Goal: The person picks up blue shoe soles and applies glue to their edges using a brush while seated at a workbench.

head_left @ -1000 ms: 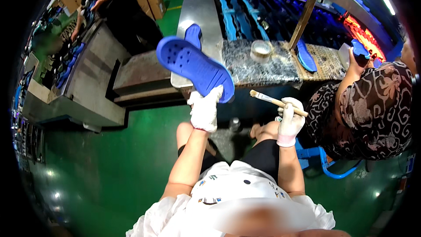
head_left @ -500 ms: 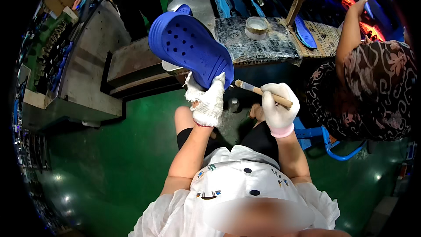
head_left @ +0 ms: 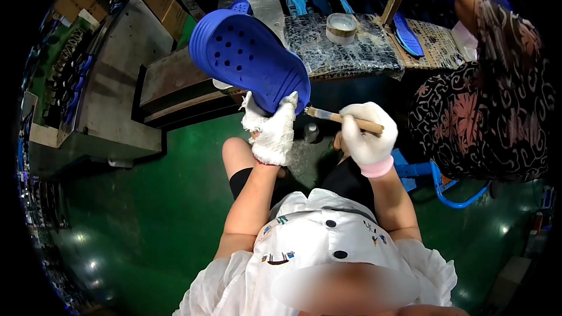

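Note:
My left hand [head_left: 270,131], in a worn white knit glove, is closed round the near end of a blue clog upper [head_left: 249,58]. The clog is tilted up, its holed toe end pointing away to the left. In a smooth white glove with a pink cuff, my right hand [head_left: 369,134] grips a wooden-handled brush [head_left: 336,118]. Its bristles are at the clog's near right edge; whether they touch it, I cannot tell. A second blue clog part [head_left: 240,6] shows just behind the far end.
A roll of tape [head_left: 341,28] stands on the plastic-wrapped bench edge [head_left: 351,58], with a blue sole [head_left: 407,36] to its right. A co-worker in a patterned top [head_left: 474,111] sits at the right near a blue stool frame [head_left: 456,202]. A metal cabinet [head_left: 111,76] stands left.
The clog has shifted slightly left and away. My right hand has moved the brush left, closer to the clog's edge. The co-worker's arm on the right has moved.

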`<action>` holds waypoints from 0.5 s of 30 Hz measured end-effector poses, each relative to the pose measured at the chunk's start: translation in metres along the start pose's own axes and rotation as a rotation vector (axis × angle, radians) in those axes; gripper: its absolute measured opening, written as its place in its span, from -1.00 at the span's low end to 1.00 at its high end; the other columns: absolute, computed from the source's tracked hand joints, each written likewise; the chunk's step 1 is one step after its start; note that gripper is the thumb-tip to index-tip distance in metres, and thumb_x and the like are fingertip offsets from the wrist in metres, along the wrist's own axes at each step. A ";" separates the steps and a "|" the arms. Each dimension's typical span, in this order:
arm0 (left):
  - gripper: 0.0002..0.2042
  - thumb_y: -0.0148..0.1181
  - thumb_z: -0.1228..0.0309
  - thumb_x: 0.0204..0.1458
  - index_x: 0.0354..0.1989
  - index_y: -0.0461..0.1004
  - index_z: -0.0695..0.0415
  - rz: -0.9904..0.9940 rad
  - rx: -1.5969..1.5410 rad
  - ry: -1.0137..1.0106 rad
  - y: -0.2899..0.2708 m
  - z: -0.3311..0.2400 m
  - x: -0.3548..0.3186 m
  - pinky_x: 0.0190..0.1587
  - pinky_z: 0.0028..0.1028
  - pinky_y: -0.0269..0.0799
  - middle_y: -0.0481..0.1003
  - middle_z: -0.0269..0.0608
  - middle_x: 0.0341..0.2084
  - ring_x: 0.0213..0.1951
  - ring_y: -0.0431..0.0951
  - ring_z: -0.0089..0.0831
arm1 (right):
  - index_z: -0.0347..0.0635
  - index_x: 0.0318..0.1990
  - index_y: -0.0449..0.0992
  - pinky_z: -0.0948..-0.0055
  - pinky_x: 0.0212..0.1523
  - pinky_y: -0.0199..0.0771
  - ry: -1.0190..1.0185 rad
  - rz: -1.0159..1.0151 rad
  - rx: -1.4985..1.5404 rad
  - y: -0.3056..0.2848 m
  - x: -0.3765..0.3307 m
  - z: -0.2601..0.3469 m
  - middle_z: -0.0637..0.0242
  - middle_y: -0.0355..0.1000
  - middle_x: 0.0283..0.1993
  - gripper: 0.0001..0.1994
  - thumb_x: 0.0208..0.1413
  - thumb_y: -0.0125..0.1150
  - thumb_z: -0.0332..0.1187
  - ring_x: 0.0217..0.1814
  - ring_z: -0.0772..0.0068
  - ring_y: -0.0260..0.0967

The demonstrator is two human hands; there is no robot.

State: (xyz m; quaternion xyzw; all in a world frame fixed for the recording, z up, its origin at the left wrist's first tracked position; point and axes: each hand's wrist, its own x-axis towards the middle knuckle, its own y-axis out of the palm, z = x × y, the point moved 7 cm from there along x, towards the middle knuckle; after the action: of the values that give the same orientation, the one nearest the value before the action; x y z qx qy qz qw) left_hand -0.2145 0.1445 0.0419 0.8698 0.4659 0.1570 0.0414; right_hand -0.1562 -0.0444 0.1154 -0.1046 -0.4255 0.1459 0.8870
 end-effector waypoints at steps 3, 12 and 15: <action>-0.64 0.28 0.61 -0.10 -0.08 0.39 0.29 0.041 0.080 -0.003 0.002 0.000 0.001 -0.17 -0.50 0.47 0.51 -0.21 -0.27 -0.27 0.51 -0.51 | -0.22 -0.46 0.51 0.43 -0.52 0.34 0.050 -0.043 0.057 -0.007 -0.002 -0.007 0.25 0.43 -0.54 -0.92 -0.14 0.22 -0.60 -0.56 0.27 0.37; -0.77 0.09 0.69 -0.11 -0.22 0.44 0.29 0.141 -0.153 -0.029 0.007 0.014 0.001 -0.21 -0.50 0.48 0.54 -0.19 -0.37 -0.33 0.54 -0.52 | -0.22 -0.48 0.51 0.44 -0.49 0.38 0.127 -0.011 0.067 0.003 -0.005 -0.020 0.26 0.45 -0.54 -0.93 -0.16 0.21 -0.60 -0.55 0.25 0.39; -0.74 0.07 0.70 -0.11 -0.18 0.42 0.30 0.153 -0.076 -0.008 0.008 0.013 -0.001 -0.22 -0.51 0.48 0.53 -0.19 -0.35 -0.34 0.53 -0.52 | -0.22 -0.48 0.51 0.43 -0.49 0.39 0.065 0.006 0.044 0.013 0.001 -0.013 0.26 0.46 -0.53 -0.93 -0.14 0.21 -0.59 -0.55 0.25 0.41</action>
State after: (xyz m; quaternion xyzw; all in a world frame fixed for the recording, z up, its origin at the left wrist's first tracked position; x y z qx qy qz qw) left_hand -0.2050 0.1399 0.0307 0.9013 0.3916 0.1738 0.0639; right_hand -0.1475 -0.0327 0.1037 -0.0909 -0.3927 0.1545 0.9020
